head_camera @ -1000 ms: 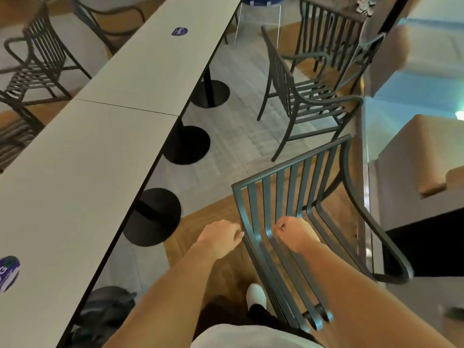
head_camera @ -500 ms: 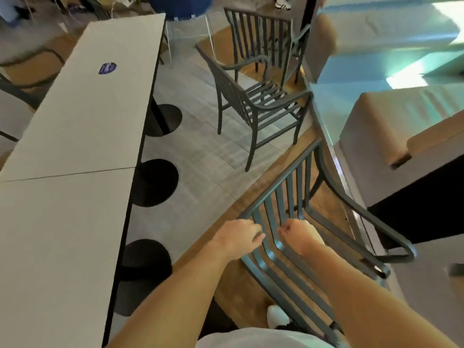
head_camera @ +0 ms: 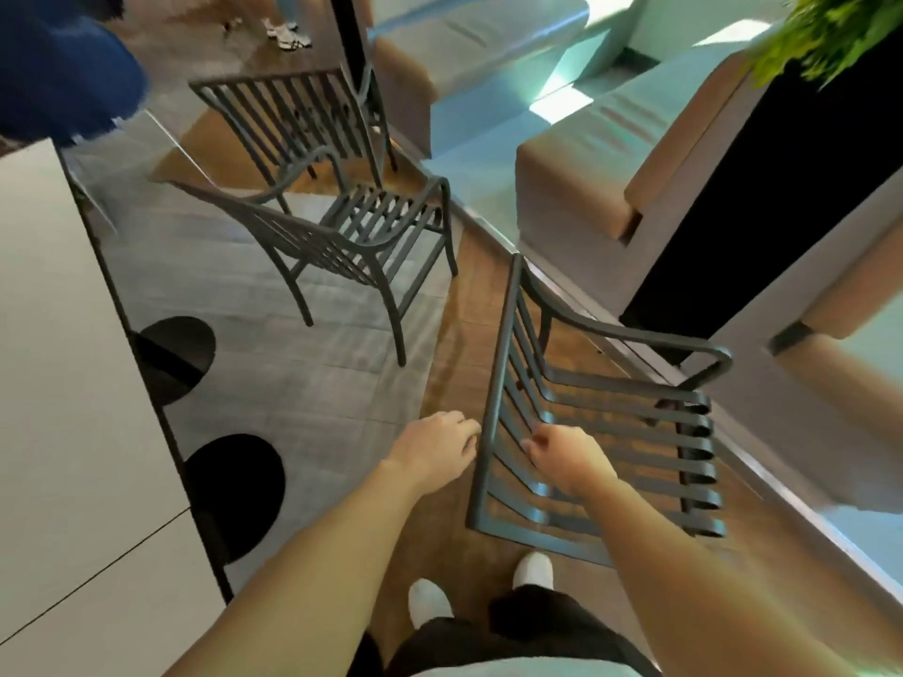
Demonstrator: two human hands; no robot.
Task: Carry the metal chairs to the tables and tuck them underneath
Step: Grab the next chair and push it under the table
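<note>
At near centre, over a strip of wooden floor: a dark metal slatted chair (head_camera: 601, 432), being gripped by its backrest, seat pointing right toward the sofas. Left hand (head_camera: 435, 449) curling around the outer top rail of the backrest, fingers closed on it. Right hand (head_camera: 567, 459) clenching in a fist among the back slats, seeming to hold one of them. Both forearms reaching in from the near edge, white shoes (head_camera: 430, 603) standing just below the chair. Farther off and slightly left, a second metal chair (head_camera: 352, 241) standing on the grey floor, well apart from the held one, and a third chair (head_camera: 293, 114) sitting just behind it. Along the left side, a long pale table (head_camera: 58, 383) running near to far, with round black pedestal bases (head_camera: 234, 486) showing under its edge. To the right, tan and grey sofas (head_camera: 611, 178) lining the wall, green plant leaves (head_camera: 830, 31) hanging in at the far right corner.
</note>
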